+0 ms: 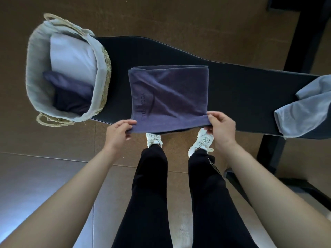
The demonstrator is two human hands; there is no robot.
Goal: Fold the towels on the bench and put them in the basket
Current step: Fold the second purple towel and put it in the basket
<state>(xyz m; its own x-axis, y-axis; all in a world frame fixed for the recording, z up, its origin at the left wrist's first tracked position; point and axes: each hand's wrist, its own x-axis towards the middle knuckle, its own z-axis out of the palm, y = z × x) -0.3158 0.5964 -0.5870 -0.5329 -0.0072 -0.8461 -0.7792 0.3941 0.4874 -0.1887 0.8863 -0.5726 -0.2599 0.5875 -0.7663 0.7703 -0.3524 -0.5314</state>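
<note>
Presently I have the purple towel lying flat on the desk, midway along it, with its near edge overhanging toward the legs. The left hand pinches the near-left corner and the right hand the near-right corner; both sets of fingers are clenched on cloth.

Hazards, as I judge them:
- (a) If one hand leads while the near edge goes to the far edge, the fold skews and the corners mismatch.
- (b) The stacked layers may slide apart, since I cannot tell how many plies the fingers hold.
- (c) The creases across the middle would be trapped inside the fold.
- (d) A pull toward me could drag the towel off the near side.

The basket stands at the left end, holding a white towel and a dark one. A pale grey towel drapes over the right end.
</note>
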